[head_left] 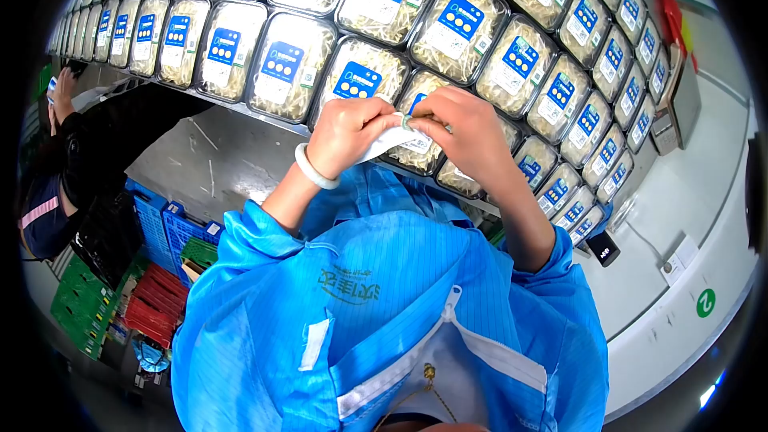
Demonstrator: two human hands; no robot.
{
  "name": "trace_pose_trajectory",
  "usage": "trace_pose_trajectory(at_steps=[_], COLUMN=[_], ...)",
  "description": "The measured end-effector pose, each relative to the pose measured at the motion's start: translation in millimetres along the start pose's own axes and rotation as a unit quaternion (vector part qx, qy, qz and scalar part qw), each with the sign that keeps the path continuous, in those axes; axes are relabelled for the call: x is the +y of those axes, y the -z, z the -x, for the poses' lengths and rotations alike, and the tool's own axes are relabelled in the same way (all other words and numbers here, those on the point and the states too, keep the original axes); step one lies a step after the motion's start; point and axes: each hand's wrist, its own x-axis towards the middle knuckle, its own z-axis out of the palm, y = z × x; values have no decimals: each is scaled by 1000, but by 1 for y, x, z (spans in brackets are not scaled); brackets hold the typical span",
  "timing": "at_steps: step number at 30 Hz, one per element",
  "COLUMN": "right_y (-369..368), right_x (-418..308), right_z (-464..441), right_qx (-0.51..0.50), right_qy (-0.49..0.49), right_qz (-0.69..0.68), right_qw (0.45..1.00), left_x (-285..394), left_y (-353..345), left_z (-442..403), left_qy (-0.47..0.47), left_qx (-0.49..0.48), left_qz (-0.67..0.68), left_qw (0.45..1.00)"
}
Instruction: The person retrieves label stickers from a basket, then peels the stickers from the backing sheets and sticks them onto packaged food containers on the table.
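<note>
My left hand [346, 130], with a pale bangle [314, 170] on its wrist, is closed in a pinch on a white label strip [386, 141]. My right hand [468, 132] pinches a small greenish sticker [406, 122] at the strip's upper end, so both sets of fingertips nearly meet. Directly beyond and beneath the hands lie rows of clear-lidded black trays of bean sprouts [458, 28]. Each bears a blue-and-white label, and some also carry a small green-and-white sticker. My hands partly hide the nearest packs.
Metal table [216, 162] shows at left. Another person [60, 184] in dark clothes stands there, beside blue crates [148, 220], a green crate [84, 308] and a red crate [156, 304]. On the right are a white counter [688, 216], a small black device [603, 249] and a cardboard box [676, 100].
</note>
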Motion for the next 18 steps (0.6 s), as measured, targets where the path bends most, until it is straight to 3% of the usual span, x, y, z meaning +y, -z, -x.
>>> trace_pose_trajectory(at_steps=[2,5,7,10,13,14,15,17,18], right_y=[12,28,34,23,5,1,4,12,21], right_x=[-1,26,68,96,120,133,133,129,134], right_z=[-6,-26,-48,-78,-94,-95,-99,-98,-97], right_qx=[-50,141,279,336,339,301,272,271,228], right_qy=[-70,-279,-271,-269,-314,-320,-317,-324,-349], right_qz=[-45,-175,-337,-386,-327,-219,-16,136,123], right_qw=[995,934,857,816,824,871,908,896,901], left_x=[0,-10,-12,-19,-22,-21,-19,-29,-40], left_y=[4,7,11,12,13,14,15,18,17], left_z=[2,6,7,14,20,22,25,41,55], left_qy=[23,52,70,111,106,103,100,125,129], left_qx=[10,70,106,119,129,133,137,134,145], left_qz=[4,18,24,52,47,44,40,70,95], left_qw=[1000,996,992,985,985,985,985,981,976])
